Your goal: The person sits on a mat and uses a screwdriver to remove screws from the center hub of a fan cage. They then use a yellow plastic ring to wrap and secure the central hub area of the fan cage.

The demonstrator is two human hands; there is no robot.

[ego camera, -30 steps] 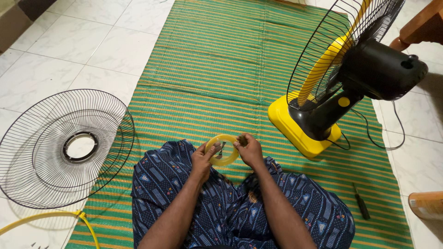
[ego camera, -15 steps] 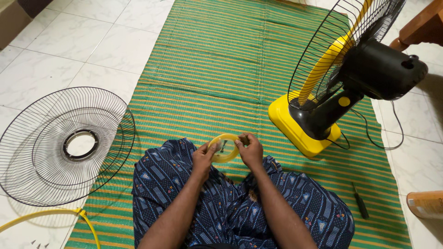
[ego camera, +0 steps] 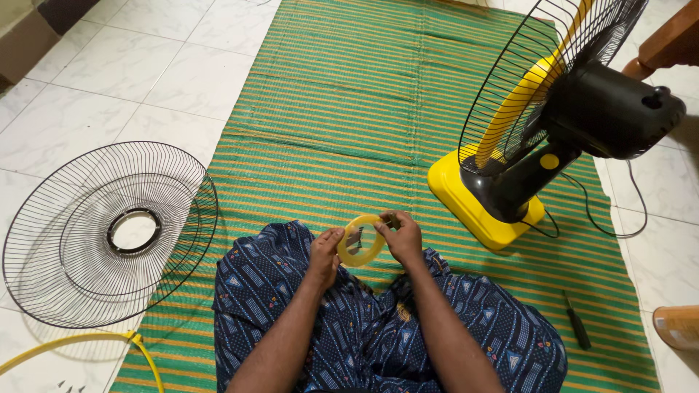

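The person is sitting cross-legged at the near edge of a green and yellow striped woven mat [ego camera: 349,124], holding a small yellow plastic ring [ego camera: 360,240] up over the lap; against half a second ago the ring is sitting slightly higher and more face-on to the camera, and the fingers are shifting around its rim, which suggests it is being turned and looked over rather than set aside. The left hand [ego camera: 325,255] is pinching the ring's left rim, thumb on top; the right hand [ego camera: 400,234] is closing its fingertips on the upper right rim; so both grips are clenched on the ring, which is hanging between them, clear of the mat. A round black wire fan guard [ego camera: 109,231] is lying flat off the mat's left edge on the white tiled floor [ego camera: 116,65], partly overlapping that edge; a curved yellow plastic rim strip [ego camera: 87,343] is resting just below it. A yellow-based black pedestal fan [ego camera: 542,135] is standing near the mat's right edge; a black-handled screwdriver [ego camera: 577,329] is lying by the near right corner.
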